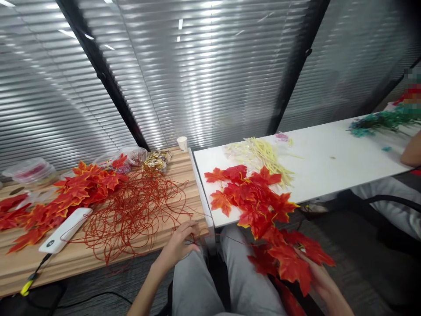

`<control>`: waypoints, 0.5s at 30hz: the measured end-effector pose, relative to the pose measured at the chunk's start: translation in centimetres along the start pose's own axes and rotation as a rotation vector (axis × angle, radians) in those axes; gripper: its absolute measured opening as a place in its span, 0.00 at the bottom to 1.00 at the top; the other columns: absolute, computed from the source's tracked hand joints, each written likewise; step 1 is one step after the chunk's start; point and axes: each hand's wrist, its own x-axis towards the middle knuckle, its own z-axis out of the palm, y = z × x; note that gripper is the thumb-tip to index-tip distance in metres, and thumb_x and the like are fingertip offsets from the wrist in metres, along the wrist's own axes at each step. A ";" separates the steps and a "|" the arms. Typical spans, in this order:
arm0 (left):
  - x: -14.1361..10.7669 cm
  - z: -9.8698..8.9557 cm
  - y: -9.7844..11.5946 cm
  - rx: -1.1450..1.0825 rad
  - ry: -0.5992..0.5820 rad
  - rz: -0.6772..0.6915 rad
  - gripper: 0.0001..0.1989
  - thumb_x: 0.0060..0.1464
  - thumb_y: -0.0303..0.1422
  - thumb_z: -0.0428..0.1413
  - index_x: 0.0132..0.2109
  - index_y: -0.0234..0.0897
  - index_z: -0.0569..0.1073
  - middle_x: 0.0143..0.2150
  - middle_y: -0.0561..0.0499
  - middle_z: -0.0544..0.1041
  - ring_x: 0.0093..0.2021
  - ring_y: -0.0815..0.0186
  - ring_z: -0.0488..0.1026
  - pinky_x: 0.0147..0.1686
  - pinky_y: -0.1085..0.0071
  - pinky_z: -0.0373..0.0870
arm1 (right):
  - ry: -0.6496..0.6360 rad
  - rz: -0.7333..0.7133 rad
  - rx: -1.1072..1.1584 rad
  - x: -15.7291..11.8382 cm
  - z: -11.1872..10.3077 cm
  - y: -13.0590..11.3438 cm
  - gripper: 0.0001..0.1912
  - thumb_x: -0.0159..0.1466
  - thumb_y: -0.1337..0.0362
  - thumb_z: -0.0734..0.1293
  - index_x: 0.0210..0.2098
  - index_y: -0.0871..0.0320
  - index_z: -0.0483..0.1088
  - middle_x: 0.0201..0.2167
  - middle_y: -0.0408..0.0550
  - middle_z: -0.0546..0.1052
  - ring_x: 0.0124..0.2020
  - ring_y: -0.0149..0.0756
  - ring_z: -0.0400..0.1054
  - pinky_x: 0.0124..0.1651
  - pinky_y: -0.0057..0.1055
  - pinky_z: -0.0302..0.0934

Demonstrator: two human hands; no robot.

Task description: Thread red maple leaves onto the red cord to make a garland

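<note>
My left hand (180,243) is at the front edge of the wooden table, its thumb apart from its curved fingers. A thin red cord passes close to these fingers and runs right toward the leaves; I see no firm grip on it. Just beyond lies a loose tangle of red cord (128,206). My right hand (314,267) is closed around a bunch of red artificial maple leaves (292,259) over my lap, and the leaves partly hide its fingers. That bunch joins a heap of orange-red leaves (243,191) on the white table.
More maple leaves (79,188) lie left, beside a white power bank (66,230) with a cable. Behind are a gold wrapper (157,161), a paper cup (182,143) and plastic tubs (29,171). Yellow strips (266,158) lie on the white table (315,169). Another person's arm (411,149) rests right.
</note>
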 end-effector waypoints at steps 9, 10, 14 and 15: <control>-0.6 0.4 1.2 0.098 0.043 0.104 0.03 0.52 0.28 0.53 0.35 0.39 0.71 0.47 0.46 0.74 0.50 0.63 0.68 0.54 0.59 0.61 | -0.036 0.007 0.027 -0.3 0.7 1.8 0.14 0.39 0.64 0.74 0.26 0.59 0.73 0.32 0.51 0.79 0.40 0.49 0.73 0.41 0.34 0.69; -0.7 0.3 1.5 0.111 0.041 0.115 0.04 0.53 0.27 0.52 0.35 0.39 0.71 0.46 0.47 0.74 0.49 0.64 0.69 0.55 0.59 0.60 | -0.050 0.009 0.014 -0.3 0.7 1.9 0.12 0.39 0.65 0.73 0.24 0.59 0.73 0.30 0.51 0.79 0.39 0.49 0.73 0.41 0.33 0.69; -1.0 0.1 2.5 0.168 0.070 0.145 0.06 0.55 0.27 0.49 0.38 0.39 0.70 0.42 0.49 0.76 0.45 0.65 0.70 0.57 0.55 0.55 | -0.104 -0.009 -0.106 0.1 -0.2 2.3 0.10 0.40 0.63 0.72 0.21 0.61 0.73 0.26 0.53 0.79 0.35 0.49 0.74 0.40 0.34 0.69; -1.1 0.1 2.8 0.176 0.085 0.148 0.07 0.56 0.27 0.49 0.39 0.39 0.70 0.41 0.49 0.76 0.45 0.65 0.70 0.57 0.54 0.55 | -0.093 -0.021 -0.162 0.2 -0.5 2.3 0.11 0.40 0.61 0.72 0.22 0.61 0.74 0.26 0.53 0.79 0.35 0.49 0.74 0.39 0.34 0.68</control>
